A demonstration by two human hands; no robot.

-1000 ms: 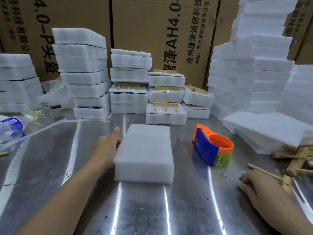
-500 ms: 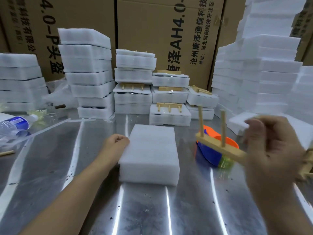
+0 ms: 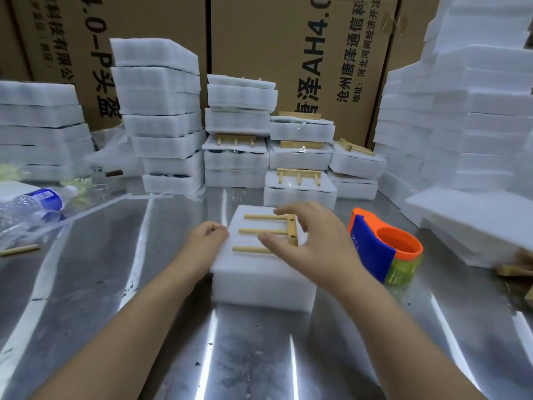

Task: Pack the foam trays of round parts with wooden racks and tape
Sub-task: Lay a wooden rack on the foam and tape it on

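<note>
Orange tape dispenser (image 3: 383,246) just right of foam tray (image 3: 259,281); foam stacks (image 3: 161,116) behind

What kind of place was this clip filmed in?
Most likely a packing station in a small factory or warehouse. Stacks of white foam trays crowd a steel worktable, large printed cardboard cartons stand behind them, and a tape dispenser sits close by.

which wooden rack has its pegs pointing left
The wooden rack on the nearest foam tray, under the right hand; the other racks behind point theirs elsewhere.
</note>
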